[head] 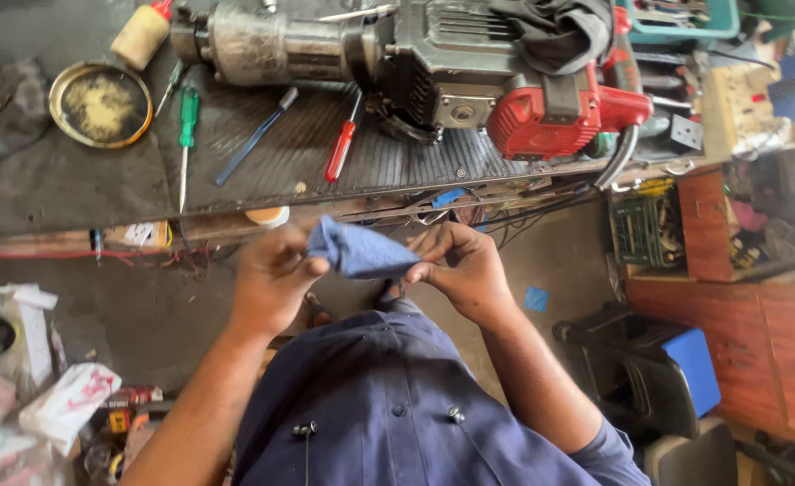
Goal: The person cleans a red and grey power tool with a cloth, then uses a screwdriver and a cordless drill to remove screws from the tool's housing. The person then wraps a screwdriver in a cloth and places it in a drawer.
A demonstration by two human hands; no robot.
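Note:
A small blue cloth [360,252] is stretched between both my hands, just below the workbench edge and above my dark blue shirt. My left hand [271,277] pinches its left end. My right hand [463,266] grips its right end with curled fingers. On the bench above lies a large red and black power tool [469,76] with a grey metal front part. Whether anything is wrapped inside the cloth is hidden.
On the ribbed bench mat [262,171] lie a green screwdriver [186,126], a blue screwdriver [255,137] and a red screwdriver [341,148]. A round tin lid [100,103] and a bottle [141,34] sit at left. A black and blue stool [659,369] stands at right; bags clutter the floor at left.

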